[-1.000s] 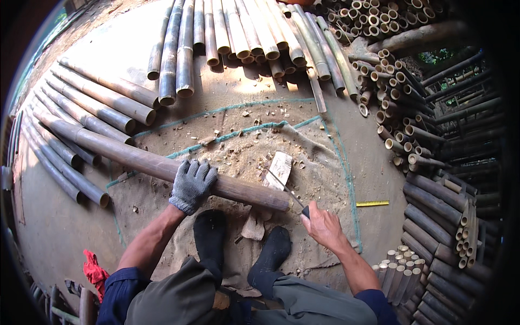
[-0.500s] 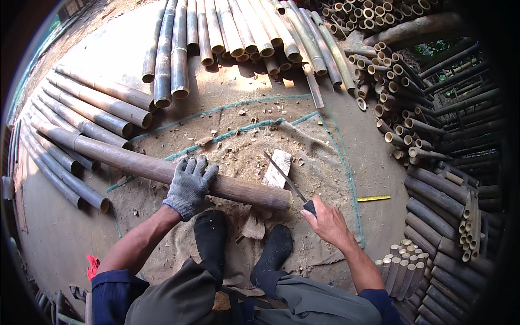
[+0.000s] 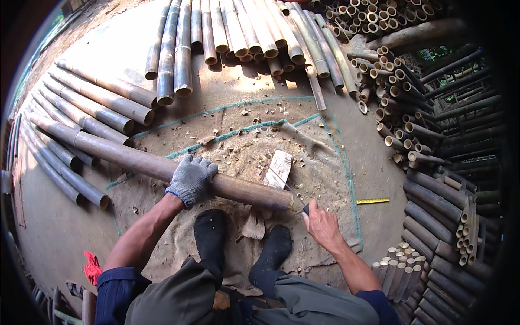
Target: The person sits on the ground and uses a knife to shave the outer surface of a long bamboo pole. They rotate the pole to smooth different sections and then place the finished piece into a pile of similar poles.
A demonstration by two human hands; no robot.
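Observation:
My left hand (image 3: 192,180), in a grey knitted glove, grips a long brown bamboo pole (image 3: 124,158) from above. The pole slants from the far left down to its cut end in front of me. My right hand (image 3: 323,225), bare, is closed round the dark handle of a long, thin-bladed knife (image 3: 306,209). Its blade points up and left, right by the pole's cut end; whether it touches cannot be made out. A pale wooden block (image 3: 279,169) lies just beyond that end.
Wood chips lie over sacking (image 3: 319,179) edged with green, where my socked feet (image 3: 272,250) rest. Bamboo poles (image 3: 183,65) lie at the back and left. Stacked bamboo (image 3: 433,211) lines the right, near short upright pieces (image 3: 400,273) and a yellow measuring strip (image 3: 372,201).
My right hand has turned slightly, bringing the knife blade closer to the pole's end. My left hand keeps its grip on the pole, its fingers slightly shifted.

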